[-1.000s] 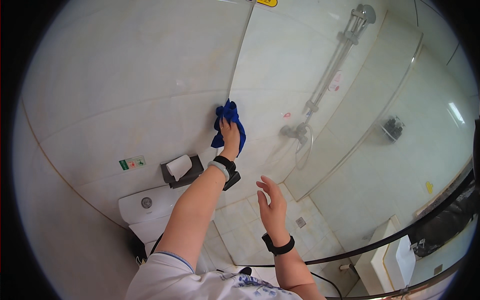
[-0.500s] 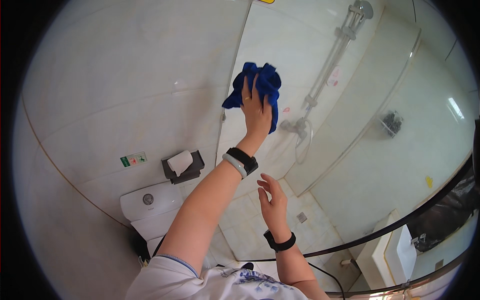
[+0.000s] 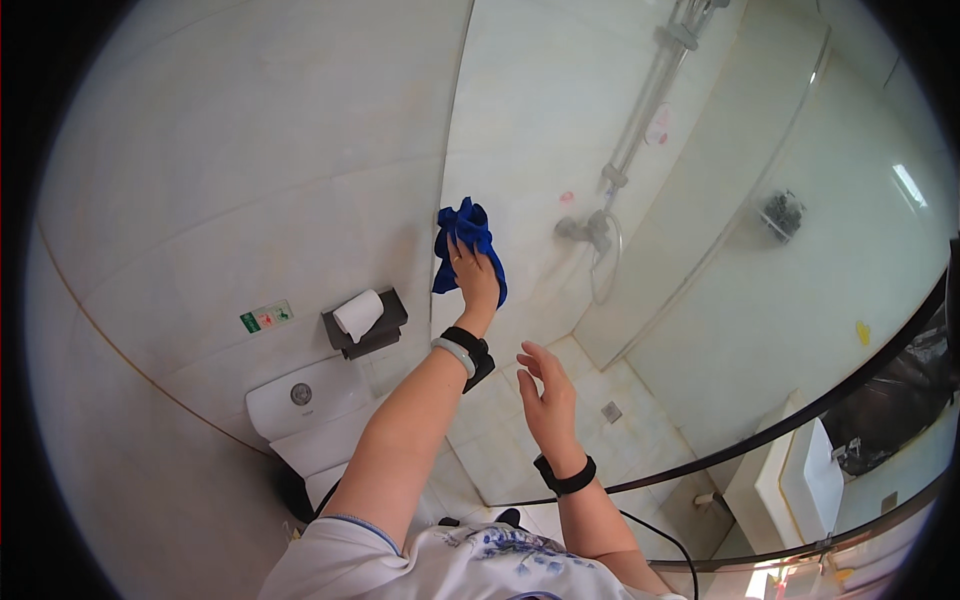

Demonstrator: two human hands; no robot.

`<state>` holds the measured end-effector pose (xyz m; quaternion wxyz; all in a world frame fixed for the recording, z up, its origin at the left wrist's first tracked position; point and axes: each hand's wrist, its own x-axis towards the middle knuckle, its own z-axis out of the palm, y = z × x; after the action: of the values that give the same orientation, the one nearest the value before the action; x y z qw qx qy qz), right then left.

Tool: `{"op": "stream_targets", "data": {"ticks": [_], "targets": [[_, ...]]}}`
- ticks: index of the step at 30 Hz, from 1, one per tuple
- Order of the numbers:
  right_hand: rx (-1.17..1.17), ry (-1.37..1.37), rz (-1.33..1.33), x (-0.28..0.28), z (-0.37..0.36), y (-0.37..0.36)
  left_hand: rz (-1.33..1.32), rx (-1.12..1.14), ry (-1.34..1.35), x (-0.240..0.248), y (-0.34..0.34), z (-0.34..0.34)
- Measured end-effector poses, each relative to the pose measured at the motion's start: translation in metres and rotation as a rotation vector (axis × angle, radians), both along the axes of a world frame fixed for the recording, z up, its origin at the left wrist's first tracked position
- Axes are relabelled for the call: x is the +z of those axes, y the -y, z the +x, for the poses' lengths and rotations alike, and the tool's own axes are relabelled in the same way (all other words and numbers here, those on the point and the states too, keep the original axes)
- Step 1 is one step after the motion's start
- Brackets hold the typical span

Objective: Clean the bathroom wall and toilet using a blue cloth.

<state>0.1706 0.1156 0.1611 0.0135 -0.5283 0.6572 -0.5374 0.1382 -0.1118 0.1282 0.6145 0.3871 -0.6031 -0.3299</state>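
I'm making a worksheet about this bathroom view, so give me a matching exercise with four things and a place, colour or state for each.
Things:
1. Cloth
2. Right hand
3. Toilet roll
4. Drain

Descriptions:
A. Set in the tiled floor
B. White, in a dark holder
C. Blue, under the left hand
D. Holding nothing, fingers curved

Pairs: 1-C, 2-D, 3-B, 4-A

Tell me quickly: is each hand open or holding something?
Left hand: holding a crumpled blue fabric cloth beneath its fingers.
Right hand: open, fingers slightly bent, holding nothing.
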Motion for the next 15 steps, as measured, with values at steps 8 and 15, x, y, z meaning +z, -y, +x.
{"op": "stream_targets", "data": {"ticks": [8,15], "targets": [[-0.008,0.027,-0.006,0.0,0.001,-0.007,-0.021,-0.096,-0.137,0.03,-0.026,0.0],[-0.002,0.034,0.008,0.003,0.005,-0.014,-0.348,-0.196,-0.16,0.115,-0.08,0.015]]}}
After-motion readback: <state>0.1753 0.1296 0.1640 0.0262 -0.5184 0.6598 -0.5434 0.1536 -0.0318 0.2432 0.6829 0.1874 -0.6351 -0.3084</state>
